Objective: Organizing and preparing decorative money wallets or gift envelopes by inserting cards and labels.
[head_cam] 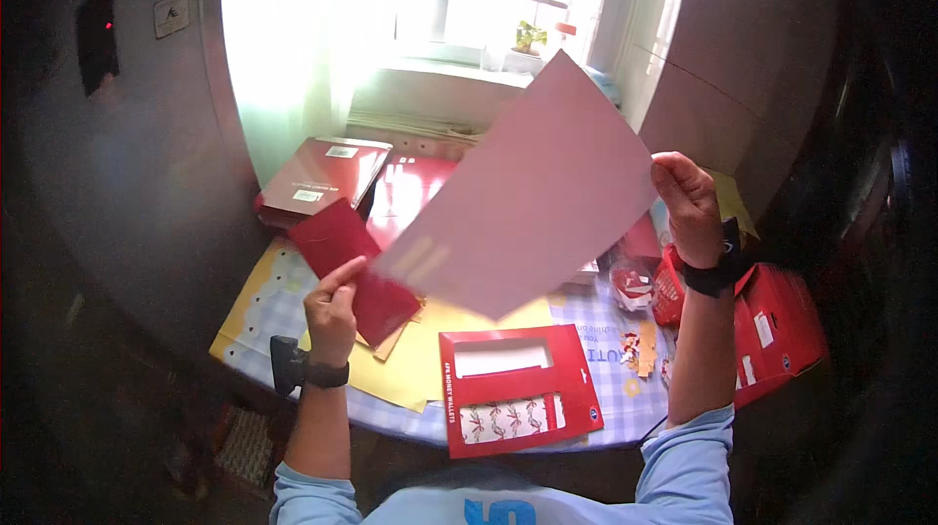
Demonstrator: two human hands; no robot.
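My left hand (331, 316) grips a dark red paper wallet (333, 239), which slants down to the right across my fingers. My right hand (687, 206), raised higher, pinches the right edge of a large plain pinkish sheet (524, 192). The sheet is tilted in the air and hides the middle of the table. Its left corner overlaps the red wallet in view; whether the two touch I cannot tell. Below the sheet, near the table's front edge, lies a flat red window package (522, 389). One of its windows shows white, the other a patterned print.
Stacked red packages (322, 177) stand at the back left, beside glossy red packaging (410, 192). Yellow sheets (392, 382) lie on the patterned tablecloth (253, 320). On the right are a clear container (632, 287), a red basket (668, 290) and a red carton (780, 334). Behind is a bright window.
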